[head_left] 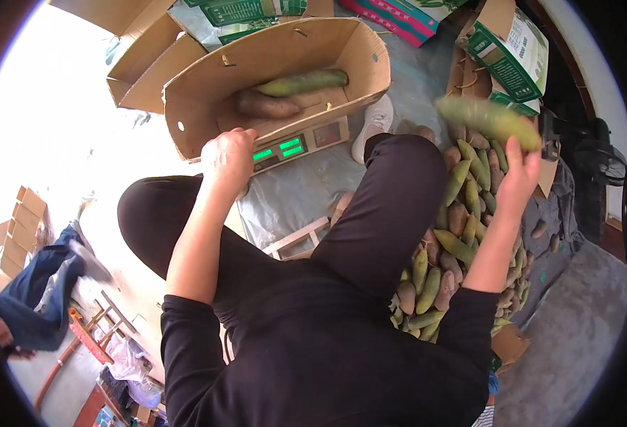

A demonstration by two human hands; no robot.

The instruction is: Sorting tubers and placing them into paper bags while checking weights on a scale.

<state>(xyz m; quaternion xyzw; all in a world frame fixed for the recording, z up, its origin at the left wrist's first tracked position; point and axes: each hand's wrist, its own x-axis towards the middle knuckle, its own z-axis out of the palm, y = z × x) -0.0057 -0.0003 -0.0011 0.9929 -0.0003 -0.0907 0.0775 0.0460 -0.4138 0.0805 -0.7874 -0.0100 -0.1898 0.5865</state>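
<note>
Fruit sorting appears at an early stage. Right hand is raised, fingers closed around a long green fruit, held in the air above the heap of green and brown fruit at the person's right. Left hand rests curled on the near edge of the open cardboard box, which sits on a digital scale. Box holds only two pieces; judged by this, most of the heap remains unhandled.
</note>
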